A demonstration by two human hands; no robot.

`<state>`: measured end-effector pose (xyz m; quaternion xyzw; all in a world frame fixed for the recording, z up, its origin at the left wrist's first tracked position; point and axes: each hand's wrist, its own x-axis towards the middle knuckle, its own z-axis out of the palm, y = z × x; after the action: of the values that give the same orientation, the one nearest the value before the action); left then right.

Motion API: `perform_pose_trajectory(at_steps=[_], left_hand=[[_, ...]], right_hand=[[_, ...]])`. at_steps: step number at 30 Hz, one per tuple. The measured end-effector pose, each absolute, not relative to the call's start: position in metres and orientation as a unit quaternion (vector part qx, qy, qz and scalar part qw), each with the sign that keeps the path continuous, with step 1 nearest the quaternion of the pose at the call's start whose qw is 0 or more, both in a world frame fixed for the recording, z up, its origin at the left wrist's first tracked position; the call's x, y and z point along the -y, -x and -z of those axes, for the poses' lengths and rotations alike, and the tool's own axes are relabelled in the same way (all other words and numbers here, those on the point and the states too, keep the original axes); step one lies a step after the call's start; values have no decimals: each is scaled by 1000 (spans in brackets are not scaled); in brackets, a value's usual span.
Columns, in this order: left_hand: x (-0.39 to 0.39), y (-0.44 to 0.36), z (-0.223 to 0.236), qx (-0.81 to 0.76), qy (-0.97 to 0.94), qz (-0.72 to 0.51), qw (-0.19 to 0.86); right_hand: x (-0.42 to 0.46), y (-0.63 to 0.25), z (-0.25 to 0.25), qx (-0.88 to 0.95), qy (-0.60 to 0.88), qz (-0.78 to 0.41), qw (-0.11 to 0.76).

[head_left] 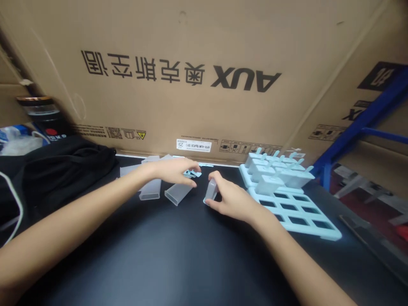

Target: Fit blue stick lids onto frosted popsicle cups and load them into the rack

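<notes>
My right hand (231,197) grips a small translucent popsicle mould (211,191) between thumb and fingers, low over the black table. To its left, my left hand (178,171) reaches over the table, thumb and fingers apart. Light blue popsicle sticks (192,174) show between those fingers, and they appear to lie on the table beyond; contact is unclear. Another light blue stick (206,164) lies farther back. Beneath my left hand rests a clear, open-ended mould (177,194). Several more moulds (150,189) lie on their sides by my left wrist, partly hidden by the forearm.
At right stands a light blue rack (298,221) with rectangular slots; its back rows hold several moulds with stick handles (269,182). A large cardboard box (178,106) walls off the back. Black cloth (73,170) and a dark jar (47,117) are at left, a blue metal frame (360,127) at right.
</notes>
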<state>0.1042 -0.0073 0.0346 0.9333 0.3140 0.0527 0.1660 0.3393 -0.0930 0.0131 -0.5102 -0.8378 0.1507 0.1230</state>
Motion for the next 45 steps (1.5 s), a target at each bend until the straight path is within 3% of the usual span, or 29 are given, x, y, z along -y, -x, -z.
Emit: perform_pose_trajectory(at_steps=[6, 17, 25, 34, 40, 45], left_hand=[[2, -89, -36, -327, -941, 36, 82], [1, -112, 9, -351, -932, -31, -82], [-40, -143, -4, -422, -902, -35, -86], [-70, -174, -3, -413, -910, -19, -23], [-55, -158, -49, -327, -941, -59, 70], [-21, -151, -87, -262, -957, -95, 86]], right_hand=[[92, -348, -15, 838, 533, -25, 113], [95, -354, -18, 818, 569, 36, 76], [96, -359, -24, 819, 565, 37, 91], [93, -387, -38, 747, 596, 45, 289], [97, -388, -43, 760, 598, -8, 255], [100, -380, -43, 769, 571, -39, 284]])
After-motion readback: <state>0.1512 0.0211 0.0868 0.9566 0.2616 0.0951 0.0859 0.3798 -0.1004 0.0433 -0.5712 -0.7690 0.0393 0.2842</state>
